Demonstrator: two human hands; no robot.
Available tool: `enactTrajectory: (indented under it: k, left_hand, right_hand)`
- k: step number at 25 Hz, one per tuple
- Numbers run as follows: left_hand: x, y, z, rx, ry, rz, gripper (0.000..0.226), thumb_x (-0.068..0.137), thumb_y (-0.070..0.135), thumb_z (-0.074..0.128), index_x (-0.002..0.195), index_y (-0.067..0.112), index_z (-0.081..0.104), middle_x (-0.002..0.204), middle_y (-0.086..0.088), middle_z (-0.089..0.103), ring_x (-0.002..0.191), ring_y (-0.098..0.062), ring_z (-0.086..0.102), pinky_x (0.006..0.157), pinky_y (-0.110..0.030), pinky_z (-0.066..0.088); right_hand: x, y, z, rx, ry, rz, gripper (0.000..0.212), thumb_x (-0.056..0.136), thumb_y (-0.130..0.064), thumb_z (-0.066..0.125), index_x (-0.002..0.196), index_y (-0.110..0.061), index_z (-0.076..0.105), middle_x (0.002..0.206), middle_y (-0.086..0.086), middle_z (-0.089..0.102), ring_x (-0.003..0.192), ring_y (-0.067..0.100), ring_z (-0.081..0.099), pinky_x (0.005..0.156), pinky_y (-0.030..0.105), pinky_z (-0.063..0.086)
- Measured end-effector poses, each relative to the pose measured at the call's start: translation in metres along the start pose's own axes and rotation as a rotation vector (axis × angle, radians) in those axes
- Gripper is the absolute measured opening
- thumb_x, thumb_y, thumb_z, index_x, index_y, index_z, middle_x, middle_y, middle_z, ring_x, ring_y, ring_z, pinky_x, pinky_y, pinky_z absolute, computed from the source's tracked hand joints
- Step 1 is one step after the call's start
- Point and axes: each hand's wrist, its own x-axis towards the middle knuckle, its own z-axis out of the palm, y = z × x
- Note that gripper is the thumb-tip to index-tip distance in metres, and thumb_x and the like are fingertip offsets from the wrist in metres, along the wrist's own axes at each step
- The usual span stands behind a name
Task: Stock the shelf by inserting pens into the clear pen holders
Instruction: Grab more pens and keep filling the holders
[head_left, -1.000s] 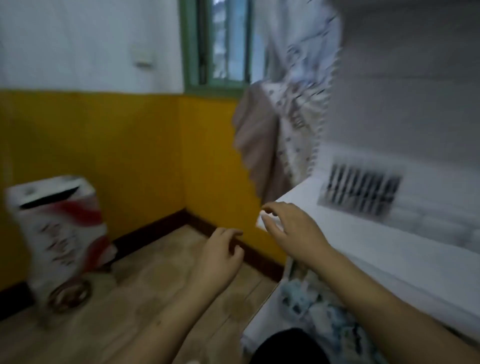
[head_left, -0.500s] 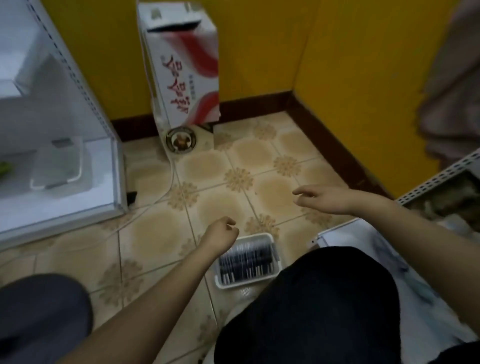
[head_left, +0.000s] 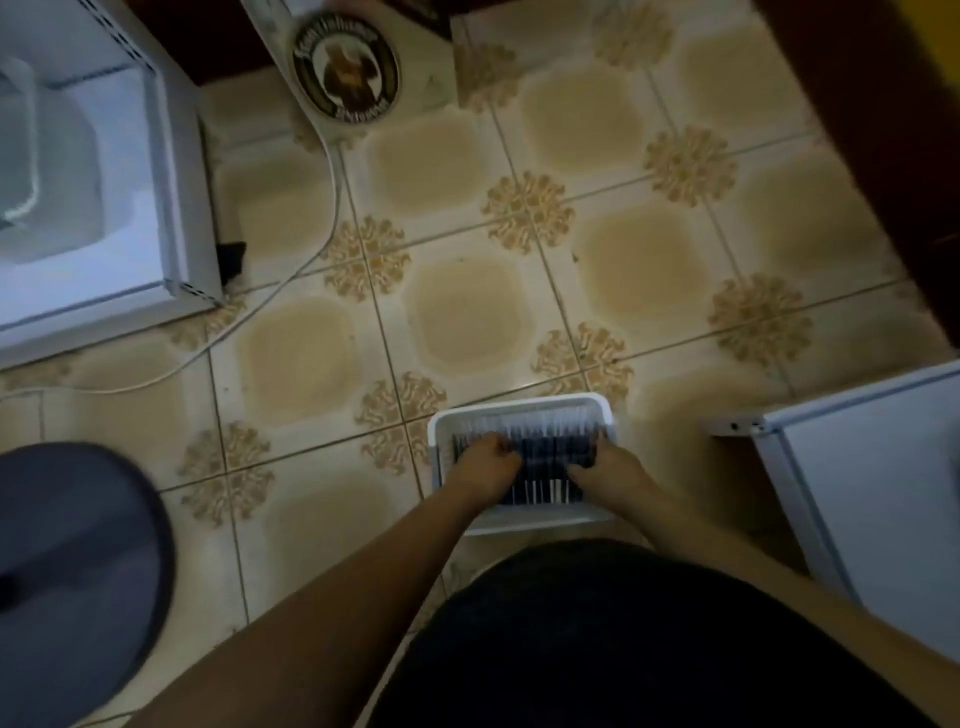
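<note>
- Pens (head_left: 540, 457) in tray (head_left: 519, 408) on floor, near shelf corner.
- Left hand (head_left: 485, 460), right hand (head_left: 602, 467): grip curled into pens; actual hold unclear.
- Step: pickup. Next: lift bunch, carry to holders.

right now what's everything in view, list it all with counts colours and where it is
tray: one, white, on the floor just ahead of the person
pens: many, dark, lying side by side in the tray
floor: beige patterned tiles, across the view
cord: one, white, along the floor at left
box: one, white with a round dark logo, top centre
left shelf: one, white, upper left
right shelf: one, white, right edge
round object: one, dark grey, lower left
shorts: black, bottom centre
left hand: fingers curled down into the pens
right hand: fingers down among the pens
</note>
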Motion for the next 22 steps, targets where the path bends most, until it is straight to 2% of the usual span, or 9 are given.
enactTrajectory:
  k: [1,2,4,6,8,10,13,19,22]
  left_hand:
    - [0.007,-0.002,0.008,-0.015,0.0,0.004,0.015,0.101,0.016,0.044,0.112,0.015,0.054,0.079,-0.012,0.051,0.061,-0.023,0.045,0.054,-0.026,0.034]
    - [0.012,-0.003,0.016,-0.05,-0.007,-0.011,0.032,0.102,0.015,0.044,0.133,0.014,0.046,0.094,-0.013,0.058,0.063,-0.018,0.048,0.053,-0.025,0.036]
    - [0.023,-0.003,0.031,-0.144,-0.018,-0.039,0.046,0.102,0.011,0.044,0.147,0.008,0.034,0.114,-0.011,0.059,0.07,-0.015,0.052,0.054,-0.023,0.041]
    - [0.034,-0.003,0.044,-0.233,0.006,-0.074,0.038,0.103,0.013,0.043,0.14,0.007,0.042,0.114,-0.01,0.06,0.081,-0.021,0.057,0.061,-0.025,0.044]
    - [0.042,-0.002,0.051,-0.286,0.028,-0.076,0.016,0.103,0.02,0.044,0.113,0.01,0.053,0.097,-0.012,0.059,0.074,-0.019,0.055,0.06,-0.027,0.044]
    - [0.053,-0.008,0.057,-0.322,0.049,-0.069,0.016,0.099,0.02,0.053,0.098,0.005,0.053,0.088,-0.013,0.058,0.073,-0.02,0.058,0.061,-0.03,0.049]
    - [0.057,-0.011,0.059,-0.358,0.046,-0.039,0.032,0.091,0.02,0.066,0.117,0.004,0.055,0.108,-0.015,0.065,0.09,-0.024,0.065,0.07,-0.034,0.055]
    - [0.055,-0.011,0.055,-0.443,0.018,-0.053,0.055,0.083,0.043,0.074,0.129,0.016,0.058,0.121,-0.005,0.067,0.107,-0.025,0.065,0.094,-0.046,0.055]
    - [0.056,-0.015,0.053,-0.594,-0.037,-0.087,0.061,0.076,0.046,0.079,0.126,0.017,0.062,0.119,-0.006,0.069,0.107,-0.025,0.067,0.095,-0.049,0.054]
  right_hand:
    - [0.01,0.003,0.013,0.061,0.067,0.026,0.06,0.094,-0.03,0.06,0.144,-0.011,0.035,0.122,0.013,0.061,0.093,0.028,0.06,0.076,0.036,0.053]
    - [0.017,0.004,0.025,0.117,0.138,0.047,0.063,0.091,-0.026,0.064,0.143,-0.007,0.035,0.121,0.016,0.061,0.095,0.03,0.062,0.077,0.037,0.055]
    - [0.02,0.0,0.044,0.19,0.288,0.087,0.072,0.086,-0.024,0.07,0.144,-0.003,0.031,0.129,0.02,0.056,0.107,0.033,0.061,0.086,0.043,0.057]
    - [0.019,0.0,0.057,0.173,0.362,0.1,0.079,0.085,-0.028,0.072,0.146,-0.003,0.029,0.139,0.018,0.048,0.118,0.033,0.056,0.094,0.041,0.053]
    - [0.019,0.004,0.065,0.106,0.355,0.065,0.078,0.083,-0.035,0.074,0.143,-0.004,0.035,0.14,0.015,0.046,0.123,0.031,0.051,0.098,0.038,0.045]
    - [0.022,0.008,0.069,0.086,0.332,0.021,0.075,0.081,-0.039,0.075,0.138,-0.004,0.04,0.137,0.015,0.048,0.122,0.031,0.051,0.098,0.037,0.043]
    - [0.026,0.006,0.066,0.089,0.324,0.01,0.071,0.079,-0.039,0.077,0.132,-0.006,0.043,0.131,0.014,0.052,0.116,0.031,0.054,0.085,0.034,0.043]
    - [0.03,0.006,0.052,0.262,0.167,-0.001,0.062,0.086,-0.031,0.073,0.132,-0.006,0.041,0.123,0.01,0.063,0.108,0.028,0.063,0.062,0.021,0.037]
    - [0.031,0.011,0.048,0.303,0.112,-0.01,0.066,0.082,-0.042,0.074,0.133,-0.013,0.043,0.12,0.004,0.063,0.106,0.027,0.063,0.071,0.027,0.046]
